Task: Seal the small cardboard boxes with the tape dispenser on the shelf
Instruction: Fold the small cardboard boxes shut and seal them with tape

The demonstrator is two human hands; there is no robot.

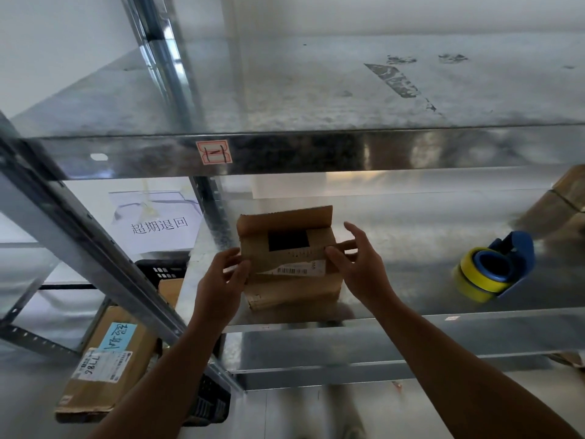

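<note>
The small cardboard box (291, 267) is being held near the front edge of the shelf (411, 321). Its flap is being pinched on the left by the left hand (224, 274), fingers curled, and on the right by the right hand (357, 261), remaining fingers spread. The tape dispenser (493, 267) is lying well right of the box, with bare shelf between.

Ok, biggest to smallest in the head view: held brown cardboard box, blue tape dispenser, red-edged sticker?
1. Open brown cardboard box
2. Blue tape dispenser with yellow roll
3. Red-edged sticker, clearly smallest
</note>
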